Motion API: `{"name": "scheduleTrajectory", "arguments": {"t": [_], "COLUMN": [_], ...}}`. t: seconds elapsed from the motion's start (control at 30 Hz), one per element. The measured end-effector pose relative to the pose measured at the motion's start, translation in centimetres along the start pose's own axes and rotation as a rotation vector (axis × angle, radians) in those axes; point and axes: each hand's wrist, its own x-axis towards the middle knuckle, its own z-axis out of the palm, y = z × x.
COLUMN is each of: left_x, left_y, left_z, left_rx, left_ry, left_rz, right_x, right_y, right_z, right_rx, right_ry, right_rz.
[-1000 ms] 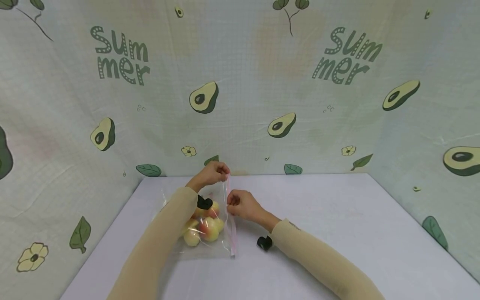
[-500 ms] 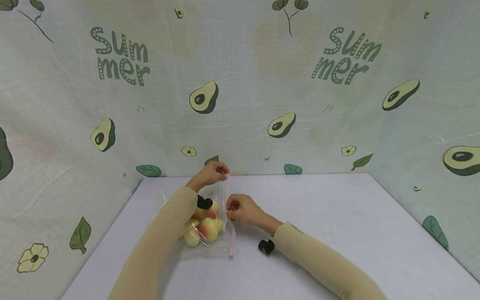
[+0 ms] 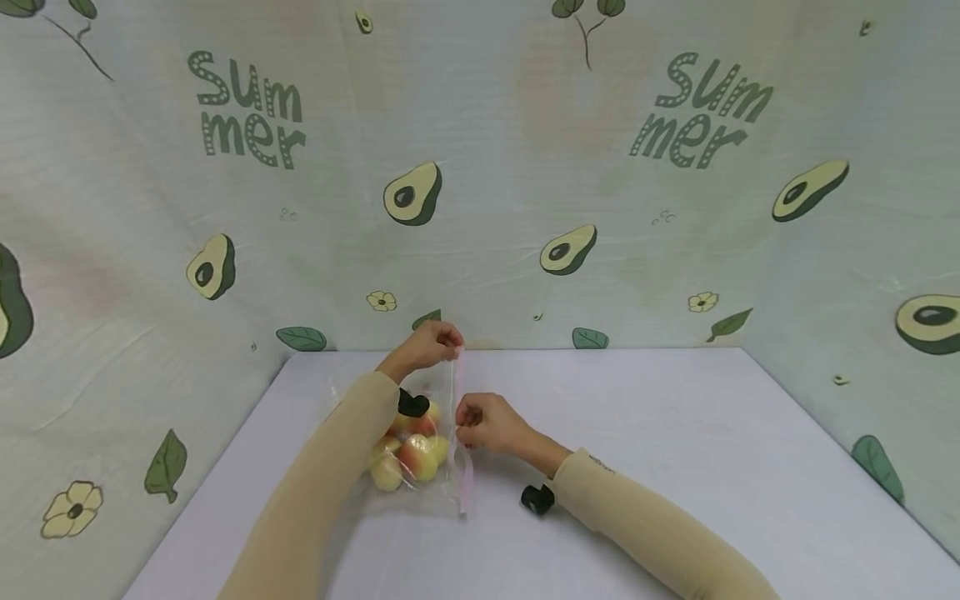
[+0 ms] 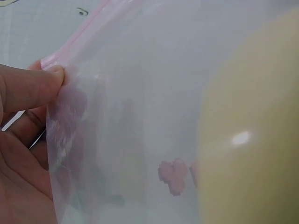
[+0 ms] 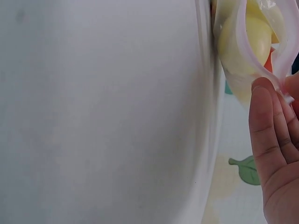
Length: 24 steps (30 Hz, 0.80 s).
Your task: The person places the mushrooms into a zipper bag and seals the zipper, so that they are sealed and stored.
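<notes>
A clear zip bag (image 3: 438, 492) with a pink zip edge lies on the table at centre-left, holding several yellow-and-red peach-like fruits (image 3: 418, 457). My left hand (image 3: 426, 346) pinches the far corner of the pink edge between thumb and finger, as the left wrist view shows up close. My right hand (image 3: 491, 423) pinches that same edge nearer the middle. Below the right fingers the two lips of the bag's mouth stand apart, seen in the right wrist view with a yellow fruit (image 5: 254, 42) behind them. The left forearm hides part of the bag.
The pale lavender table (image 3: 637, 433) extends to the right of the bag. Behind it hangs a cloth (image 3: 495, 167) printed with avocados and leaves. Black wrist-camera mounts (image 3: 537, 499) sit by both sleeves.
My right hand has slid a short way along the pink edge, toward the near end of the bag. The left hand keeps its pinch at the far corner.
</notes>
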Motion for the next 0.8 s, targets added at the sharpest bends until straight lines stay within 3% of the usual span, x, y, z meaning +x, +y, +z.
{"name": "scheduleTrajectory", "arguments": {"t": [0.8], "left_x": [-0.1], "left_y": [0.3], "left_z": [0.2], "left_rx": [0.003], "left_ry": [0.016], "left_rz": [-0.011], "right_x": [-1.1], "right_y": [-1.1], "right_z": [0.5], "right_rx": [-0.039], "right_ry": [-0.012], "right_rz": [0.03]}}
